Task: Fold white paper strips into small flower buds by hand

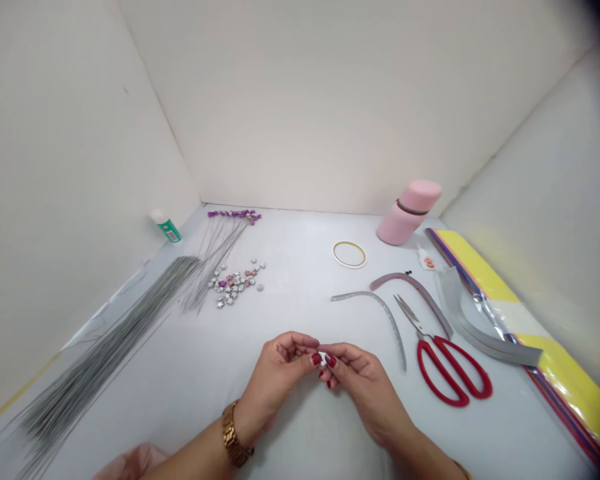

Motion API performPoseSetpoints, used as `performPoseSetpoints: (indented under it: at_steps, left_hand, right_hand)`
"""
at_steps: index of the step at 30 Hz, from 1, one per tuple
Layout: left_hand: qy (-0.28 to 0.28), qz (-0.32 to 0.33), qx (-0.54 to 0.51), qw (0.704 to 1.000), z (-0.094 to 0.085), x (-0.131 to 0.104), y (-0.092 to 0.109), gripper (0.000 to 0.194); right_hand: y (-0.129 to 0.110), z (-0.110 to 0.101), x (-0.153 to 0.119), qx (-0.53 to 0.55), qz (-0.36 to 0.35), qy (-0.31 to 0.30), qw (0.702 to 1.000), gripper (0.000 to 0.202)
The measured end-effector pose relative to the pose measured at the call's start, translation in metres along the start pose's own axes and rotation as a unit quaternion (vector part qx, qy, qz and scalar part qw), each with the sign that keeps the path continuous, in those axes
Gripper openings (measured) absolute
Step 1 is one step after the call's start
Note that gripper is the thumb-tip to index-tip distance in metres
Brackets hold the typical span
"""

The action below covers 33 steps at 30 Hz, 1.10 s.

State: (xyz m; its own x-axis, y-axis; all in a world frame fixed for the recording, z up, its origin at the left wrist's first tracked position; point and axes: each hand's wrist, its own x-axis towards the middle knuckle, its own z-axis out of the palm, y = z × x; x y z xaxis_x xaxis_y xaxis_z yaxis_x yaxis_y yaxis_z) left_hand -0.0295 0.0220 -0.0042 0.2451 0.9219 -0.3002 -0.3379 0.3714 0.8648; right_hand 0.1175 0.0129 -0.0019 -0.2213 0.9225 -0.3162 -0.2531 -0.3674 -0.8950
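A small silver paper star is pinched between the thumbs and fingertips of both my hands, low in the middle of the view. My left hand grips it from the left, thumb pressed on its edge. From the right, my right hand holds it the same way, fingers curled. Much of the star is hidden behind the fingertips. Beyond my left hand lies a loose pile of silver, pink and purple paper stars. To the right of my right hand curve a silver paper strip and a pinkish strip.
Red-handled scissors lie at right, beside wide silver strips and coloured paper packs. Behind are a pink bottle, tape ring and small glue bottle. At left: wires, purple-tipped stems, glue stick.
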Motion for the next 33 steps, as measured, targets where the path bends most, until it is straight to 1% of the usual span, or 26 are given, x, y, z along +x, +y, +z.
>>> performPoseSetpoints:
  at_steps: [2,5,10,15,19,24,29,33]
  left_hand:
    - [-0.01,0.003,-0.007,1.0,0.0,0.0001,0.0,0.015]
    - [-0.011,0.002,-0.007,1.0,0.0008,-0.0004,0.0016,0.013]
    - [-0.03,-0.006,-0.031,0.999,0.0024,-0.0015,0.0031,0.013]
    - [-0.002,-0.027,-0.012,1.0,0.002,-0.0015,0.0,0.014]
    - [0.016,-0.035,-0.001,0.999,0.0016,-0.0015,-0.0006,0.015]
    - [0.023,-0.037,0.003,0.999,0.0025,-0.0025,0.0023,0.016]
    - [0.042,-0.045,0.005,0.998,0.0034,-0.0034,0.0046,0.016]
    - [0.041,-0.045,0.011,0.998,0.0032,-0.0036,0.0038,0.017]
  right_hand:
    - [0.0006,-0.0006,0.0009,0.002,0.001,0.006,1.0,0.015]
    - [0.0021,-0.0014,0.002,0.002,0.002,0.012,1.0,0.015]
    - [0.0032,-0.0012,0.0013,0.0,-0.017,0.021,1.0,0.013]
    - [0.0002,0.0003,-0.0012,-0.044,-0.036,0.017,0.998,0.011]
    - [-0.0007,0.0005,-0.0009,-0.058,-0.045,0.008,0.997,0.011]
    - [-0.0009,0.0003,-0.0012,-0.061,-0.045,0.014,0.997,0.013]
    - [-0.0009,-0.0005,-0.0012,-0.074,-0.04,0.016,0.996,0.012]
    - [0.0002,-0.0008,-0.0014,-0.069,-0.034,0.023,0.997,0.012]
